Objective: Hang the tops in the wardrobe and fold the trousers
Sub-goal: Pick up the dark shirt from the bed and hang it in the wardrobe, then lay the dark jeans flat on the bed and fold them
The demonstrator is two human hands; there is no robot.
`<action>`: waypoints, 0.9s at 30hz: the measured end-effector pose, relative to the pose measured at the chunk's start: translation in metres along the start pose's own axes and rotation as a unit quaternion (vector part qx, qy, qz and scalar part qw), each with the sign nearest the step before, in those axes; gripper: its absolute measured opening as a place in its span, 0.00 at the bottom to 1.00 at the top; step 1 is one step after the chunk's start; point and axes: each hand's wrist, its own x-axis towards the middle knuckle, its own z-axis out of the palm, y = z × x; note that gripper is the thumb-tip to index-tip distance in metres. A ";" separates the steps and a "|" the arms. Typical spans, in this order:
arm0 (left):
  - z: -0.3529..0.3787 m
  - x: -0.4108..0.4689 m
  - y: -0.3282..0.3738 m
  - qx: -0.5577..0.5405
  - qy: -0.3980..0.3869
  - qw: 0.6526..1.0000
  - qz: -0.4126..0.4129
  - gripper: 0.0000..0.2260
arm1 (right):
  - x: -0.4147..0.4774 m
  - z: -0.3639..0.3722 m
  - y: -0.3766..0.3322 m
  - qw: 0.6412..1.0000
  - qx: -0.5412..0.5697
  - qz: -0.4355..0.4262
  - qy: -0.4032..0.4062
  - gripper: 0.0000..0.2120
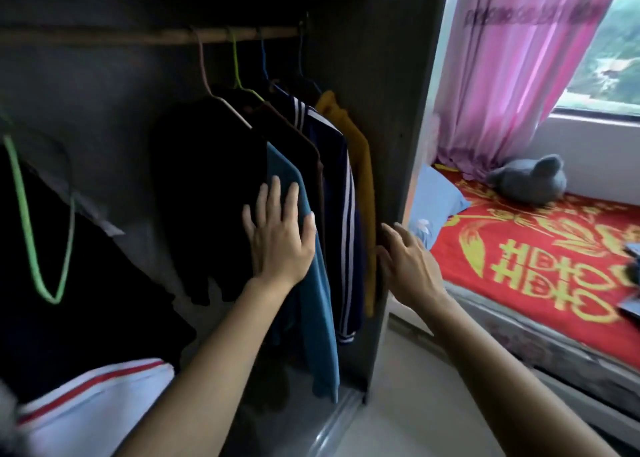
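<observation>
Several tops hang on the wooden rail (138,37) inside the dark wardrobe (391,110): a black top (207,165), a blue top (315,283), a navy jacket with white stripes (341,193) and a mustard top (363,165). My left hand (280,234) lies flat with straight fingers against the black and blue tops. My right hand (408,262) reaches toward the wardrobe's right wall beside the mustard top, fingers loosely spread, holding nothing. At the far left a green hanger (38,228) carries a dark garment (52,283).
A white garment with red stripes (93,408) lies at the lower left. To the right stands a bed with a red and gold cover (540,266), a blue pillow (436,203) and a grey plush toy (530,179). Pink curtains (519,75) hang by the window.
</observation>
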 end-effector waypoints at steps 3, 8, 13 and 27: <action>0.028 -0.058 0.034 -0.011 -0.062 0.998 0.005 0.26 | -0.031 -0.001 0.048 0.998 -0.032 0.052 -0.006 0.25; 0.079 -0.087 0.115 -0.015 -0.140 0.990 -0.001 0.27 | -0.065 -0.018 0.138 0.995 -0.068 0.073 -0.028 0.32; 0.145 -0.082 0.260 -0.069 -0.155 0.985 0.032 0.28 | -0.100 -0.071 0.266 0.990 -0.090 0.104 -0.034 0.37; 0.339 -0.098 0.608 -0.166 -0.298 0.922 0.182 0.31 | -0.206 -0.189 0.618 0.917 -0.103 0.386 0.006 0.41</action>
